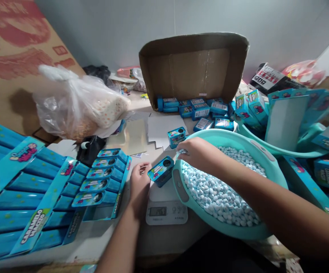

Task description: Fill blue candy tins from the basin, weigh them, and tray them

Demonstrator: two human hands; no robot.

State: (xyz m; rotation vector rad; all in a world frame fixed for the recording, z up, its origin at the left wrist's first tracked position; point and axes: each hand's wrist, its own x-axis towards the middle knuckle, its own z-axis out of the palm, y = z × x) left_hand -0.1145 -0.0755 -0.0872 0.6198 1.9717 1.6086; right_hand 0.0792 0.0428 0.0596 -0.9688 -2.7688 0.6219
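My left hand has its fingers curled at the near end of a small blue candy box, which leans over a white digital scale. A round dark opening shows in the box's top. Just right of it, my right hand is closed around some candies, above the left rim of a turquoise basin. Small pale blue and white candies fill much of the basin. Behind the hands stands another small blue box, also with a round opening.
At left, a display tray holds several small boxes, beside larger blue display packs. A cardboard box lies at the back with blue boxes inside. Plastic bags stand at back left. A second turquoise basin holds blue packaging at right.
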